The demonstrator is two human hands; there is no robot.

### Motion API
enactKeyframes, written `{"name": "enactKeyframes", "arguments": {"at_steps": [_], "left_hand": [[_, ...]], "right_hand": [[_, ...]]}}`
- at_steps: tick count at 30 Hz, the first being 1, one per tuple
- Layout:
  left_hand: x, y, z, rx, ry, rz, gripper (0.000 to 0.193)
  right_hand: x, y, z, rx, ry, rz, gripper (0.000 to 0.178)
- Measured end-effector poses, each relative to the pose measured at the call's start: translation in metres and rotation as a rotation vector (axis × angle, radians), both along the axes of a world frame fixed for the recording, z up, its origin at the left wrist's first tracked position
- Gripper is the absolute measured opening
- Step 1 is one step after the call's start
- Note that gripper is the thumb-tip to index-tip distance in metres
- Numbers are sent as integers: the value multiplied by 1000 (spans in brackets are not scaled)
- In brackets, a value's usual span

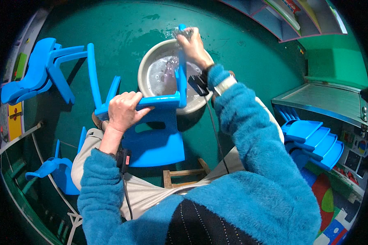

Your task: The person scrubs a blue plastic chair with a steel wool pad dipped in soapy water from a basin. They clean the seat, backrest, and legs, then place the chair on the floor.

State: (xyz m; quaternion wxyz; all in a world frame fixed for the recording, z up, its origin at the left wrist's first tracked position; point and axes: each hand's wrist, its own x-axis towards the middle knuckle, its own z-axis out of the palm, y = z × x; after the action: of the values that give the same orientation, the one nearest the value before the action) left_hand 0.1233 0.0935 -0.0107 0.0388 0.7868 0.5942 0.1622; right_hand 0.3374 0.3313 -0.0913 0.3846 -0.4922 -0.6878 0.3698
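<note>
A small blue plastic chair (151,139) lies tipped over in front of me, its legs pointing away toward a round grey basin (145,69) of soapy water. My left hand (124,110) grips the chair's seat edge between two legs. My right hand (194,47) holds a grey scouring pad (182,32) pressed against the tip of one upright chair leg, above the basin. Both forearms wear fuzzy blue sleeves with a small black device and cable at each wrist.
Stacked blue chairs (32,77) lie on the wet green floor (241,61) at the left, another blue chair (57,171) at the lower left, and a stack (315,141) at the right. A low wooden stool (184,176) is under me. Shelves (298,20) stand at the upper right.
</note>
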Motion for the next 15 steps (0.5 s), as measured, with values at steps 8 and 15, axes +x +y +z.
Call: {"name": "enactKeyframes", "arguments": {"at_steps": [8,15], "left_hand": [[1,-3,-2,-8,-32,5,46],[0,-1,-1,-6,18,-4,42]], "right_hand": [[19,-32,-14,-104,-51,82,49],[-5,32,-3,22,-91,-13,53]]}}
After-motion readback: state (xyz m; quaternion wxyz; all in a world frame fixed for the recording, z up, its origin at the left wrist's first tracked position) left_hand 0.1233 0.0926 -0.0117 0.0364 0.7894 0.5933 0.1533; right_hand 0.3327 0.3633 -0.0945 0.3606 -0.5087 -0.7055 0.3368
